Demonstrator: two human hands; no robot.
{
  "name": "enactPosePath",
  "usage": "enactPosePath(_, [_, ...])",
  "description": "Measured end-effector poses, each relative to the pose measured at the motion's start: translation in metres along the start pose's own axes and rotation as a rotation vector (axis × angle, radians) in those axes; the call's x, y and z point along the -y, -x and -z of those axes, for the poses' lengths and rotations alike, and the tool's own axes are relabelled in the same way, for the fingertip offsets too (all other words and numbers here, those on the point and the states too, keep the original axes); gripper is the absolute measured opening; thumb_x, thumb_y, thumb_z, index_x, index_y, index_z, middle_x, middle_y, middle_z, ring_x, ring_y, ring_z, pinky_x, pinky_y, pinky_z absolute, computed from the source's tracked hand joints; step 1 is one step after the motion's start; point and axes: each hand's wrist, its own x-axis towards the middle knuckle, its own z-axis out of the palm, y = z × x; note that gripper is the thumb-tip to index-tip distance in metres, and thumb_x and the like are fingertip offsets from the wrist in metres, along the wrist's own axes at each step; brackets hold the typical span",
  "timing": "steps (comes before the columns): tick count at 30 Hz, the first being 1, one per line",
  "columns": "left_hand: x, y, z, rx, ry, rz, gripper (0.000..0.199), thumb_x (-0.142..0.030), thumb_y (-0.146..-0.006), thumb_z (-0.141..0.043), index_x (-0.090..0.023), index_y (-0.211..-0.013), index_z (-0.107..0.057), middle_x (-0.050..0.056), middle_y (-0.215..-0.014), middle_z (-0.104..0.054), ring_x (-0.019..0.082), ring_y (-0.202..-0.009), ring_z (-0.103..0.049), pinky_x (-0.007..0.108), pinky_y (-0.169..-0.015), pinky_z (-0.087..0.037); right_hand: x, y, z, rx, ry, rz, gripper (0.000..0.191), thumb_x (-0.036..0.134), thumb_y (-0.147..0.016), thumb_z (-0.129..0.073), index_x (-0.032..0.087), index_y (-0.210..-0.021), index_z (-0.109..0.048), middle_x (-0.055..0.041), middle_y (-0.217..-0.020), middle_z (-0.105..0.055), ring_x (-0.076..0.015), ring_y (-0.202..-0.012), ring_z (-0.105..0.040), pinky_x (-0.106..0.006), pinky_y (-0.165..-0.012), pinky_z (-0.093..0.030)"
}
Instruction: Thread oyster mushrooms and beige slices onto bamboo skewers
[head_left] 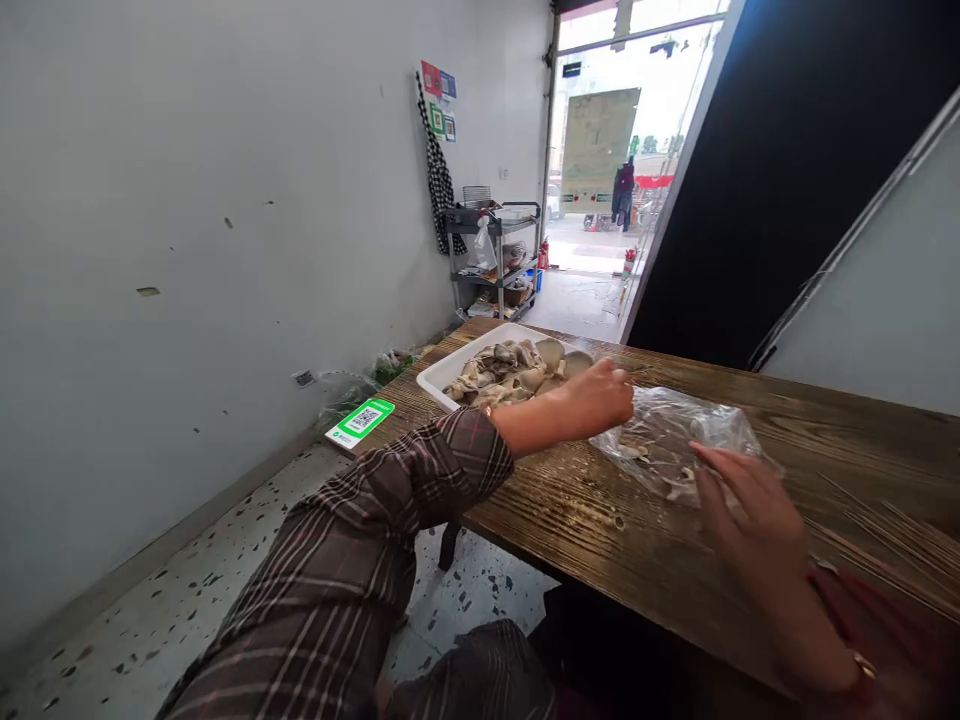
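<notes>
While the tray [430, 381] sits heaped with mushrooms [501, 376], some pale pieces [636, 452] lie in the clear bag [718, 424] | looks mostly done, these left | left hand [600, 399] curled between tray and bag, grip unclear from where I stand | right hand [759, 512] by the bag, fingers parted

Daylight entered through the doorway [622, 70], whose upper part was washed out by glare; immediately right of the doorway, a dark panel [780, 170] lost all detail. Well in front of the doorway, the right hand [754, 505] appeared blurred.
</notes>
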Motion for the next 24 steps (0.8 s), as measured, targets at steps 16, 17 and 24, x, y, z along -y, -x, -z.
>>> enactPosePath(16, [-0.083, -0.02, 0.01, -0.195, 0.112, -0.238, 0.033, -0.015, -0.095, -0.04, -0.024, -0.099, -0.072, 0.006, -0.114, -0.069, 0.021, -0.106, -0.058, 0.045, -0.113, -0.027, -0.001, 0.052, -0.004, 0.208, -0.283, -0.559, 0.033, 0.046, -0.089, -0.05, 0.018, -0.083, -0.068, -0.0035, -0.065, -0.063, -0.0181, -0.058, -0.054, -0.028, -0.054, -0.042])
enactPosePath(17, [-0.081, -0.018, 0.009, -0.285, 0.159, -0.202, 0.033, -0.016, -0.096, -0.04, -0.024, -0.104, -0.071, 0.006, -0.119, -0.067, 0.021, -0.111, -0.056, 0.044, -0.114, -0.026, 0.001, 0.049, -0.004, 0.185, -0.328, -0.598, 0.033, 0.046, -0.087, -0.051, 0.018, -0.083, -0.068, -0.0029, -0.064, -0.061, -0.0175, -0.059, -0.053, -0.027, -0.055, -0.042])
enactPosePath(24, [-0.051, 0.0, -0.033, -0.676, 1.122, 0.76, 0.021, -0.032, -0.087, -0.058, -0.019, -0.1, -0.068, 0.009, -0.1, -0.068, 0.021, -0.095, -0.061, 0.036, -0.087, -0.048, -0.001, 0.032, -0.004, 0.092, -0.648, -0.827, 0.037, 0.048, -0.087, -0.052, 0.017, -0.096, -0.07, 0.0038, -0.056, -0.042, -0.0126, -0.054, -0.039, -0.025, -0.053, -0.031])
